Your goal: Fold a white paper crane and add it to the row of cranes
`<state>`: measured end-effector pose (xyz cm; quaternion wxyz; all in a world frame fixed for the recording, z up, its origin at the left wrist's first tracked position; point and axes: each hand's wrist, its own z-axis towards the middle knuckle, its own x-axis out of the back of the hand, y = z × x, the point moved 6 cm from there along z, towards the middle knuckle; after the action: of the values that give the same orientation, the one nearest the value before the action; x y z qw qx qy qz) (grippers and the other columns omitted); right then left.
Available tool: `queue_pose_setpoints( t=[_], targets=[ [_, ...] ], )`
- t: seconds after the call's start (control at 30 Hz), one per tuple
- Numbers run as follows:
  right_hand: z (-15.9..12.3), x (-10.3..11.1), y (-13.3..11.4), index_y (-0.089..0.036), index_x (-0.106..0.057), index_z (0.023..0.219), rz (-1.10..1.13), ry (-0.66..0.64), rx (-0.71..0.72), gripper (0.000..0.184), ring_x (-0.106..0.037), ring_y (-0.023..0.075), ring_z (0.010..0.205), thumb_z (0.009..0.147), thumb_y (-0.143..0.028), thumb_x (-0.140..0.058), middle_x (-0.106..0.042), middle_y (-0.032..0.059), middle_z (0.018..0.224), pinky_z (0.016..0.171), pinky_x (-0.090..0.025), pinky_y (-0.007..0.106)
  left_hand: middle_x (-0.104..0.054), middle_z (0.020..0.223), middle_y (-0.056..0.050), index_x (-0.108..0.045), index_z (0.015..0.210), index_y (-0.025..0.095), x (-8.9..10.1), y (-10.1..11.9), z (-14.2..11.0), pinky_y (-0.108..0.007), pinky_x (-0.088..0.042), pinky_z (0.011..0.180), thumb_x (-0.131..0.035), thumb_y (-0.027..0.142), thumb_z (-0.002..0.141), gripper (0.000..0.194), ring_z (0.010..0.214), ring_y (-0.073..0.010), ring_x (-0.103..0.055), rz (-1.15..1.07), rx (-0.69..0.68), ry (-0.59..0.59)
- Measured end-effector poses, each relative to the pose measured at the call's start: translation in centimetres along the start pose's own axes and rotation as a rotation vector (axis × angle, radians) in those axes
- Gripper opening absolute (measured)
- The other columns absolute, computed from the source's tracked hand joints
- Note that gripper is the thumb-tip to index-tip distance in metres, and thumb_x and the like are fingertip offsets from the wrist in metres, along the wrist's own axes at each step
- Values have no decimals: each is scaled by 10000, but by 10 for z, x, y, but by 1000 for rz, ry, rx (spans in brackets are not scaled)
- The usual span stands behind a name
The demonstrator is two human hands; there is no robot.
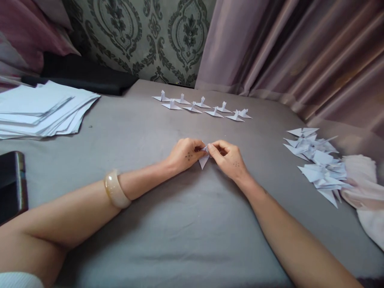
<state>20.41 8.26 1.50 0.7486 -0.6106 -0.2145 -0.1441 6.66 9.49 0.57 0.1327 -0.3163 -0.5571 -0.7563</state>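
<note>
A small folded piece of white paper [203,161] is pinched between my two hands over the middle of the grey surface, one pointed end facing me. My left hand [186,155], with a pale bangle [116,189] on its forearm, grips the paper's left side with thumb and fingers. From the right, my right hand [228,159] closes thumb and forefinger on its upper right edge. The fingers cover most of the upper part of the paper. Beyond my hands, several folded paper figures [215,112] with upright points and flat pointed sides stand in two rows.
At the left lies a stack of white paper sheets [45,110], with a phone [12,186] nearer me. A heap of folded paper figures [322,160] sits at the right beside a pale cloth [361,180]. Curtains [270,44] and a black cloth [87,74] border the far side.
</note>
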Motion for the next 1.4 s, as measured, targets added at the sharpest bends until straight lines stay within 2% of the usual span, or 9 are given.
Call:
queue_pose_setpoints(
  t=[0.2, 0.37, 0.5, 0.83, 1.07, 1.23, 1.4],
  targets=[
    [2, 0, -2, -188, -636, 707, -41, 18, -2, 249, -600, 149, 667, 839, -388, -567, -667, 25, 696, 660, -447, 275, -608, 621, -1, -695, 733, 149, 0, 2, 0, -224, -327, 545, -607, 289, 825, 189, 574, -101, -480, 38, -22, -13],
    [2, 2, -7, -182, -638, 689, -82, 24, -15, 250, -599, 147, 657, 835, -371, -564, -662, 24, 680, 656, -442, 274, -680, 704, -18, -713, 823, 155, 3, 3, -2, -224, -362, 569, -621, 264, 828, 142, 604, -110, -551, -10, -40, 32],
    [3, 1, -7, -182, -647, 690, -77, -6, -45, 282, -593, 148, 661, 835, -410, -567, -661, 26, 684, 656, -447, 276, -695, 693, -27, -720, 803, 159, 3, 2, -2, -228, -379, 568, -605, 281, 843, 172, 602, -123, -578, -14, -59, 35],
    [6, 1, 2, -182, -686, 736, 39, -159, -261, 329, -558, 133, 651, 771, -505, -632, -630, 24, 690, 626, -460, 268, -737, 747, -30, -752, 803, 191, 4, 1, 0, -231, -385, 570, -623, 239, 829, 140, 633, -138, -619, 11, -60, 22],
    [8, 3, 0, -169, -683, 678, -75, -117, -248, 236, -568, 137, 640, 774, -371, -608, -650, 36, 683, 628, -456, 277, -741, 743, -30, -757, 812, 198, 3, 2, 1, -232, -388, 577, -637, 251, 825, 132, 629, -140, -627, 26, -68, 10],
    [7, 4, 0, -165, -714, 716, -71, -127, -280, 363, -564, 147, 626, 767, -515, -631, -659, 52, 681, 559, -439, 267, -744, 751, -35, -760, 817, 196, 3, 3, 1, -235, -380, 577, -595, 234, 849, 172, 624, -137, -623, 29, -109, 15],
    [6, 5, 1, -168, -700, 680, 15, -139, -323, 388, -596, 156, 684, 752, -545, -644, -673, 61, 713, 611, -469, 266, -734, 717, -23, -758, 796, 194, 4, 4, 0, -235, -367, 568, -608, 237, 839, 161, 588, -126, -597, 39, -108, 18]
  ],
)
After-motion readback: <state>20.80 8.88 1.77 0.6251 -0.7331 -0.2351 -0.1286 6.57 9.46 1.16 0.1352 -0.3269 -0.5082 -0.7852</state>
